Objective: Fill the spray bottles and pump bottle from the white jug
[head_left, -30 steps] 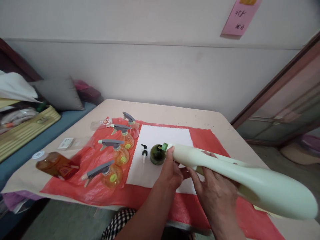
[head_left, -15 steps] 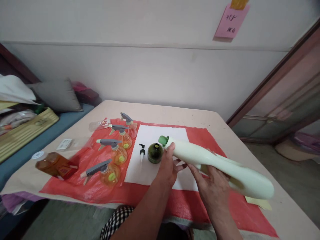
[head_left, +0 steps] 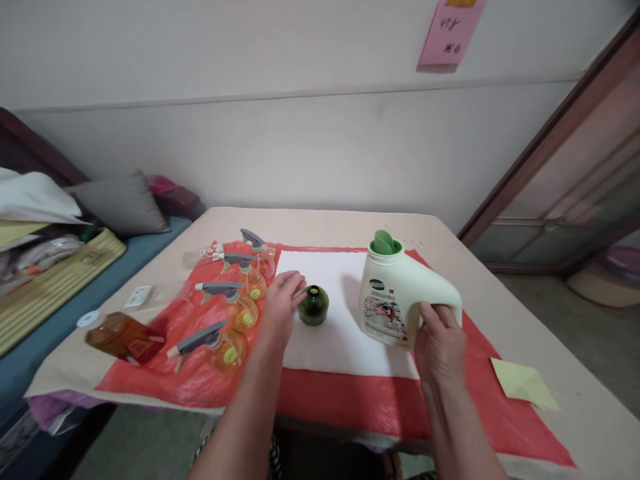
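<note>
My right hand (head_left: 441, 340) is wrapped round the handle of a cream jug (head_left: 383, 293), which stands upright or nearly so over the right part of a white sheet (head_left: 340, 347). A green spout insert (head_left: 384, 244) shows in its uncapped neck. A small round dark green bottle (head_left: 313, 307) with an uncapped neck stands on the sheet. Just left of the bottle is my left hand (head_left: 285, 297), its fingers stretched out and apart near the bottle's neck. My left hand covers the spot where the black pump head lay.
Several clear spray bottles (head_left: 241, 312) with grey trigger heads lie on the red plastic sheet (head_left: 350, 407) at left. Beside them is an amber bottle (head_left: 123, 337) with a white cap. A yellow paper (head_left: 525, 382) lies at right, and a small white box (head_left: 139, 297) at far left.
The jug has swung from lying tilted across both hands to upright on the right. My left hand has let go of its neck and moved left, beside the green bottle.
</note>
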`<state>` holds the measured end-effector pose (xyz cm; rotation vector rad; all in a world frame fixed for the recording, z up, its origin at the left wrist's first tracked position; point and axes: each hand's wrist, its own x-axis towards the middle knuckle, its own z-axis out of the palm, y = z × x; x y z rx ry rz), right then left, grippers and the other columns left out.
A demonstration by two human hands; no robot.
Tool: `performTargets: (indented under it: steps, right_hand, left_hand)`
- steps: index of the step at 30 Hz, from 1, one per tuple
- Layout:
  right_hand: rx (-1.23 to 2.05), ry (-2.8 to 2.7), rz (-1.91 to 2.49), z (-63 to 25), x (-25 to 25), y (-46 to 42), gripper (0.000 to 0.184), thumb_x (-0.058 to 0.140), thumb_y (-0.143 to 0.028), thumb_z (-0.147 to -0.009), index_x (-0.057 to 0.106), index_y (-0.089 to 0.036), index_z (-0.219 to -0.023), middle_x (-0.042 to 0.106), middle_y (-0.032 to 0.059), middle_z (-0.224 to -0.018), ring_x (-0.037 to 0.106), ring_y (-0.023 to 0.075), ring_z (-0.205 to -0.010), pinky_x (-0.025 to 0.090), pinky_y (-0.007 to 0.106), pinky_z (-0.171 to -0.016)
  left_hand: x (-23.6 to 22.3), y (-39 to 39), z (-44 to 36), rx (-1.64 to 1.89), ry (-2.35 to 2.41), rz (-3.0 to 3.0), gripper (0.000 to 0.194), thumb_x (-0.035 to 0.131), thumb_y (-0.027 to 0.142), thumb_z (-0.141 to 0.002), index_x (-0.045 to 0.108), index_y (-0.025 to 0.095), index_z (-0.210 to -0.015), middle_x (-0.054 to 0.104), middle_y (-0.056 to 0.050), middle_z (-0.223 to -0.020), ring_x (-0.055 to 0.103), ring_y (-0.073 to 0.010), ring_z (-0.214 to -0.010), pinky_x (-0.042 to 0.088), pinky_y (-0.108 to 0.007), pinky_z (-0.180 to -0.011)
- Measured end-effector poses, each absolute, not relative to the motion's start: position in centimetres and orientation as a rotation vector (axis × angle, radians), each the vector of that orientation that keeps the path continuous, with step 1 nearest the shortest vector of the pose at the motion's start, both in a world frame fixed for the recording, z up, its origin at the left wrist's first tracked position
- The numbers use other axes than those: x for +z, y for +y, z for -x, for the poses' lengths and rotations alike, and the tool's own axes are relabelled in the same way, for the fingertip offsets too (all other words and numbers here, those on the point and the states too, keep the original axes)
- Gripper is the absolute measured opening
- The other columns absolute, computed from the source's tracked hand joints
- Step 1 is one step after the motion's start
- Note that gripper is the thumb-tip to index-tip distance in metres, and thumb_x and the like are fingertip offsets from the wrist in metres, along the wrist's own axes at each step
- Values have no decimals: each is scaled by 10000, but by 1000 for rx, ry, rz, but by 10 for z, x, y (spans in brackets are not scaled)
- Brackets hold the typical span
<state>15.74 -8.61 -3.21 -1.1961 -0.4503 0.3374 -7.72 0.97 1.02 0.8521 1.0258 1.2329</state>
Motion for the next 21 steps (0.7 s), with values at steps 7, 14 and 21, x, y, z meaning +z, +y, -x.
performTargets:
  steps: [7,14,21]
  right_hand:
    - [341,-441,1023,-166,-58,-47,363,756,-445,-656,639,-193,-889,682,40,-958,632,208,-946,461,476,-1035]
    - [360,-439,1038,-165,-70,-29,370,748,-442,-685,641,-196,-939,689,53,-1037,642,211,-996,417,510,-1092]
    - [341,-440,1178,-154,-69,-45,425,792,-375,-690,649,-197,-1048,670,62,-1131,614,218,-1102,407,470,-1092]
  left_hand:
    - [-23,37,105,1136,1402,-1239,452,717,438,-726,660,150,-1069,718,-128,-1040,698,-234,-960,567,-359,-802]
    - [-36,56,110,847,1633,-1694,267,575,211,-837,653,174,-1090,708,-139,-1146,683,-240,-986,494,-400,-941]
    - [-64,49,103,387,1767,-1972,296,632,225,-820,645,188,-1113,689,-190,-1097,662,-375,-1028,459,-491,-895]
